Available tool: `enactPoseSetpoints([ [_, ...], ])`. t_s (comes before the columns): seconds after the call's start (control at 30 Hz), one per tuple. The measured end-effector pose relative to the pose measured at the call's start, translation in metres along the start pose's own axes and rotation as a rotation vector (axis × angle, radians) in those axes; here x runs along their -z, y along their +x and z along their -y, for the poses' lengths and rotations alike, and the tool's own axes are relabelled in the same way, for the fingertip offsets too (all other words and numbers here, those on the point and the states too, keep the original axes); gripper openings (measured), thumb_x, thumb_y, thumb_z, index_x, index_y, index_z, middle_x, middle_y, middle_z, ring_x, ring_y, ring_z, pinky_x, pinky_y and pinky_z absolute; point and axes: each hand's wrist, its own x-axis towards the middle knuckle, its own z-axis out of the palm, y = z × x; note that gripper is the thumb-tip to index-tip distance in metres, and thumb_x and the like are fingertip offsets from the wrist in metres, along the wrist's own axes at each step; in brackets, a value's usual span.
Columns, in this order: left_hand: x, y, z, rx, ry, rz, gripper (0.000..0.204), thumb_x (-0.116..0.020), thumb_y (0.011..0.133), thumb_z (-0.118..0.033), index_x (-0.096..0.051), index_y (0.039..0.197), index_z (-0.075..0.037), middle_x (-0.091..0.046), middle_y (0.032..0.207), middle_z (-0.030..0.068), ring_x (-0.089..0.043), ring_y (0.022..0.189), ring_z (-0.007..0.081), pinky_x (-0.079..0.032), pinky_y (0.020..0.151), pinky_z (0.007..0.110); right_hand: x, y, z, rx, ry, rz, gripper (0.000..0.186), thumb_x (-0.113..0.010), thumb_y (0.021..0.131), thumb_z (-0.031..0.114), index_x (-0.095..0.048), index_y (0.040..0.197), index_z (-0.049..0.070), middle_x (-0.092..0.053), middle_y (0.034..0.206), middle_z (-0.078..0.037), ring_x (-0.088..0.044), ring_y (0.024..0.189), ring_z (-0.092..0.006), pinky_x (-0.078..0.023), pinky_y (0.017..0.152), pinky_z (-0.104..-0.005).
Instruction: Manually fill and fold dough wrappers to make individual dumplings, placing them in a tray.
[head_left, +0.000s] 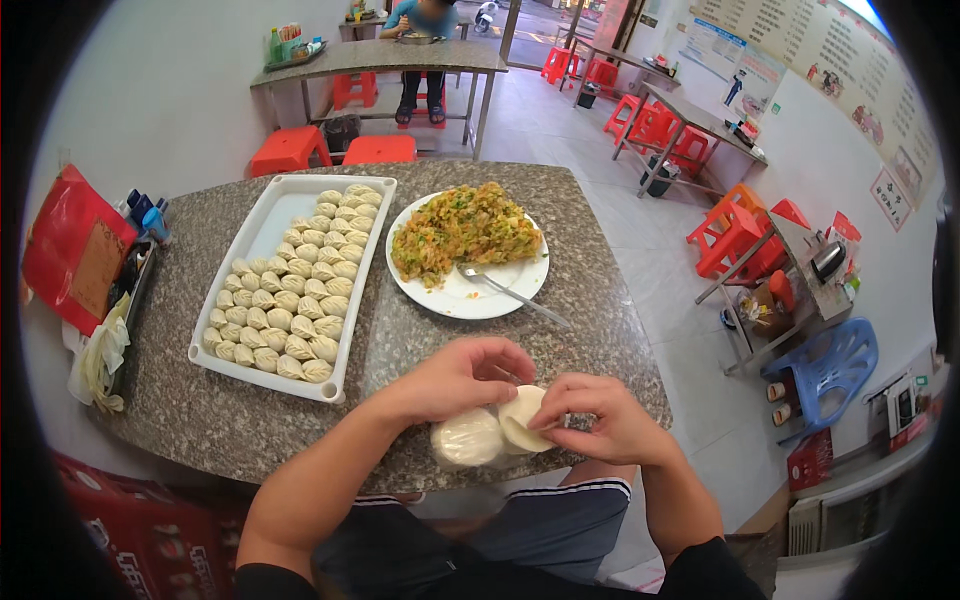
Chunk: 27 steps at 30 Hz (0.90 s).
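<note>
My right hand point(603, 415) pinches the edge of a round, pale dumpling wrapper point(520, 420), thumb below and fingers above. Curved over the wrapper's far left side is my left hand point(455, 380), its fingers and thumb apart; I cannot tell whether the thumb touches the wrapper. Just left of it a stack of wrappers under clear plastic point(467, 440) lies at the table's near edge. Beyond my hands is a white plate point(470, 305) heaped with chopped vegetable filling point(465, 232), a spoon point(515, 295) resting on its rim. Pleated dumplings point(290, 285) sit in rows in a white tray point(342, 375) to the left.
The speckled stone table point(590, 290) bears everything. At its left edge stand a red board point(75, 245), a plastic bag point(105, 355) and small bottles. Another person point(425, 30) sits at a farther table point(385, 58). Red stools point(290, 150) and a blue chair point(825, 375) stand around.
</note>
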Motion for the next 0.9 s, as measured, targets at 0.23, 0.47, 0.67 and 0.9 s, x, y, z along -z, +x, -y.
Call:
enactPoseSetpoints([
  [0.23, -0.002, 0.000, -0.001, 0.019, -0.059, -0.048, 0.034, -0.063, 0.109, -0.020, -0.064, 0.136, -0.001, -0.070, 0.130, 0.0129, -0.071, 0.117, 0.0220, -0.057, 0.104, 0.038, 0.001, 0.032, 0.022, -0.073, 0.178, -0.209, 0.011, -0.080, 0.089, 0.003, -0.079, 0.100, 0.005, -0.072, 0.097, -0.003, -0.065, 0.078, -0.0121, -0.050, 0.068, -0.0261],
  [0.47, 0.010, 0.002, 0.000, 0.091, -0.597, -0.183, 0.040, -0.046, 0.114, -0.017, -0.052, 0.147, 0.005, -0.069, 0.133, 0.0253, -0.072, 0.121, 0.0378, -0.061, 0.105, 0.045, 0.014, 0.094, -0.060, 0.152, -0.669, -0.448, 0.023, -0.080, 0.088, 0.010, -0.077, 0.111, 0.006, -0.072, 0.105, -0.012, -0.072, 0.087, -0.0296, -0.058, 0.073, -0.0398],
  [0.67, 0.011, -0.001, -0.001, 0.152, -0.462, -0.256, 0.032, -0.062, 0.107, -0.009, -0.061, 0.136, 0.005, -0.075, 0.124, 0.0193, -0.075, 0.114, 0.0292, -0.064, 0.100, 0.041, 0.010, 0.091, -0.061, -0.041, -0.785, -0.235, 0.036, -0.072, 0.085, 0.001, -0.073, 0.121, 0.007, -0.066, 0.108, -0.013, -0.072, 0.093, -0.0355, -0.060, 0.079, -0.0468],
  [0.9, 0.016, 0.002, 0.007, 0.172, -0.336, -0.322, 0.031, -0.062, 0.111, -0.023, -0.070, 0.132, -0.001, -0.077, 0.119, 0.0088, -0.075, 0.106, 0.0176, -0.062, 0.090, 0.036, 0.041, 0.190, -0.017, 0.247, -1.013, -0.298, 0.015, -0.066, 0.088, 0.005, -0.072, 0.102, 0.006, -0.067, 0.102, -0.011, -0.073, 0.090, -0.0326, -0.059, 0.077, -0.0450],
])
